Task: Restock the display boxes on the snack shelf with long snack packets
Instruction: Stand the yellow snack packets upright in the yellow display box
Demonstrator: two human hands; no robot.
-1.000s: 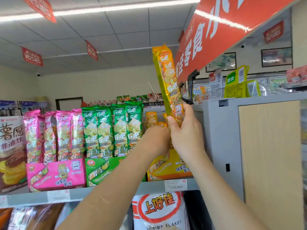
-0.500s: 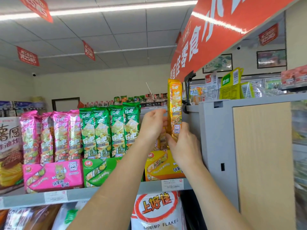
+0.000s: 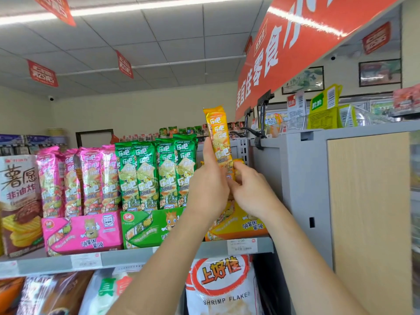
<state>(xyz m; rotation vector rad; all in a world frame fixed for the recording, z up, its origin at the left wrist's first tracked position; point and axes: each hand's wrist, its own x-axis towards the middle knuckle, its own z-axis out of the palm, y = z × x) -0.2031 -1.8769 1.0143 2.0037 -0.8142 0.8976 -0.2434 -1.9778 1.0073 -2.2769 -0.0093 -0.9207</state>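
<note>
Hands meet in front of the shelf, both on one yellow snack packet point(image 3: 218, 135). The left hand point(image 3: 208, 189) grips its lower part, with one finger straight up along the packet's left edge. The right hand point(image 3: 252, 194) pinches it from the right side with curled fingertips. The packet stands upright above the hands and 乐吧 is printed on it several times; its lower end is hidden behind the hands.

Just below the hands sits the yellow display box point(image 3: 241, 226), partly covered by both wrists, so I cannot tell how full it is. Left of the left hand stands the green display box point(image 3: 145, 226) with green packets point(image 3: 156, 171) of the same brand. Further left is the pink display box point(image 3: 81, 233) with pink packets point(image 3: 79, 178).

Below the right forearm, a price tag point(image 3: 242, 246) on the shelf edge point(image 3: 127, 259) seems to read 2.50; its small print is blurred. Under the arms, a bag point(image 3: 222, 289) says SHRIMP FLAKES and 上好佳. Far left, a chip box point(image 3: 18, 201) marked 薯愿 is cut off by the frame. Above the right hand hangs a red banner point(image 3: 295, 46) with white characters, cut off at the top.
</note>
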